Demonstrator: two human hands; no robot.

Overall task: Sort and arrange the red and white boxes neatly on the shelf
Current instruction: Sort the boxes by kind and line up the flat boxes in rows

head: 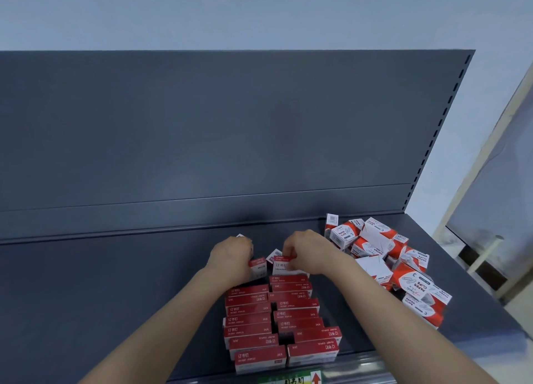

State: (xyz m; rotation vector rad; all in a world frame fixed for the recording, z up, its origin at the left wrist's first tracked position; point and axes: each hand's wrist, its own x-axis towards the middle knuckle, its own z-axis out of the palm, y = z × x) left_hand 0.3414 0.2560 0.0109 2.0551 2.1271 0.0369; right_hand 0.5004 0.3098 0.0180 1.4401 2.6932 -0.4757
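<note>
Two rows of flat red staple boxes (259, 326) stand packed from the shelf's front edge toward the back. At the far end of the left row, my left hand (230, 254) is closed around a small red and white box (257, 264). My right hand (305, 249) grips the red top edge of another staple box (284, 264), upright at the far end of the right row. A loose pile of red and white paper clip boxes (398, 271) lies to the right, apart from the rows.
The dark grey shelf (115, 282) stretches bare to the left of the rows. Its back panel (230, 124) rises behind. A slotted upright (441, 124) marks the right end. A label strip with a red arrow (315, 378) runs along the front edge.
</note>
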